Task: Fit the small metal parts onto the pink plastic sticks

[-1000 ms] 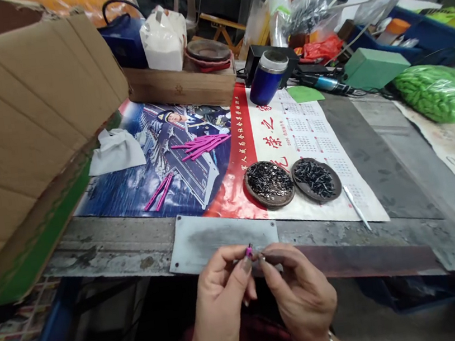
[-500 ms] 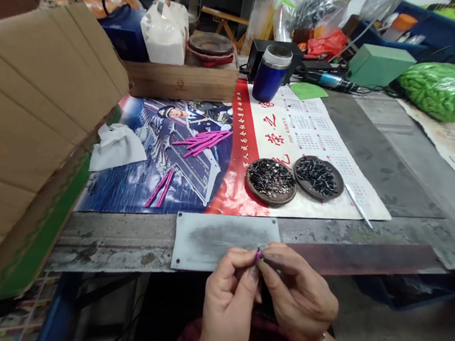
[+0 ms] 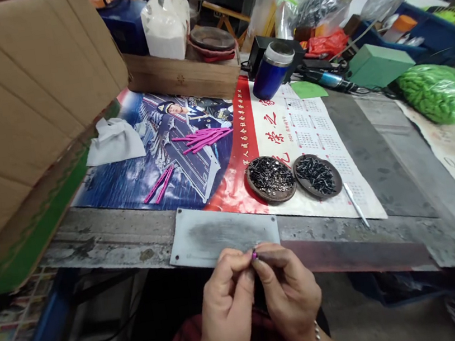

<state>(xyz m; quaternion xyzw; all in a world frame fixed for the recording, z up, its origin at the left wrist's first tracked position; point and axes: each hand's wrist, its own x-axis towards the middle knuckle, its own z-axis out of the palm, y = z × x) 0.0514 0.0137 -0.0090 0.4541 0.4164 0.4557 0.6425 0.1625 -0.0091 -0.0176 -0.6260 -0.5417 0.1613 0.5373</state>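
My left hand (image 3: 231,300) is closed in a pinch around a slim magenta stick (image 3: 254,254), of which only a short end shows between the fingertips. My right hand (image 3: 288,286) pinches at that same end; a tiny dark bit shows there, too small to name. Both hands are just in front of the table's near edge, beside a grey metal plate (image 3: 223,233). More magenta sticks (image 3: 201,139) lie in a pile on a poster, with a few others (image 3: 159,185) nearer. Two round dishes hold small dark metal parts (image 3: 269,176) with washers and short dark pins (image 3: 316,175).
A large cardboard box (image 3: 32,107) stands at the left. Toward the back are a wooden box (image 3: 184,77), a blue tumbler (image 3: 273,71) and a green block (image 3: 380,65). A white pen (image 3: 356,206) lies right of the dishes, and a bag of green pieces (image 3: 440,90) sits farther right.
Both hands have shifted slightly left, still pinched together at the magenta stick's end. Less of the stick's end shows now. The table items keep their places, with a small shift of view.
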